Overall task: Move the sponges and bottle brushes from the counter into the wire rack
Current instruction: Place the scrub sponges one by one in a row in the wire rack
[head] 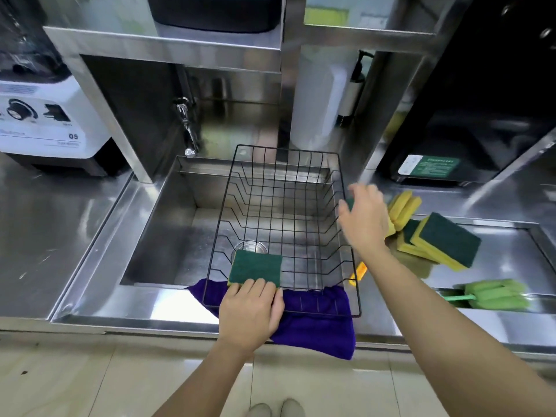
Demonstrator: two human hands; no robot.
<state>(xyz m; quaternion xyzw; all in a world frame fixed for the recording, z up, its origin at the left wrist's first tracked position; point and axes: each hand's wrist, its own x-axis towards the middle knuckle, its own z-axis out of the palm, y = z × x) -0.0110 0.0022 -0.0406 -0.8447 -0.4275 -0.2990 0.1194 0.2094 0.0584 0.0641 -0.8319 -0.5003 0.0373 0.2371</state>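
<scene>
Left hand [251, 311] low, fingers pinching green sponge [255, 267] inside wire rack [301, 164]. Purple cloth [316, 326] under that hand. Right hand [365, 221] farther up, blurry, grip unclear. Just past it: sponge pile [445, 240]. Green bottle brushes [496, 294] beside on counter [54, 236].

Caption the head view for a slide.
Left hand sets a sponge in the wire rack; right hand reaches toward more.

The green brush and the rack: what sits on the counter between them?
Head view: a small orange-yellow item beside the rack; otherwise bare steel counter up to the brush.
</scene>
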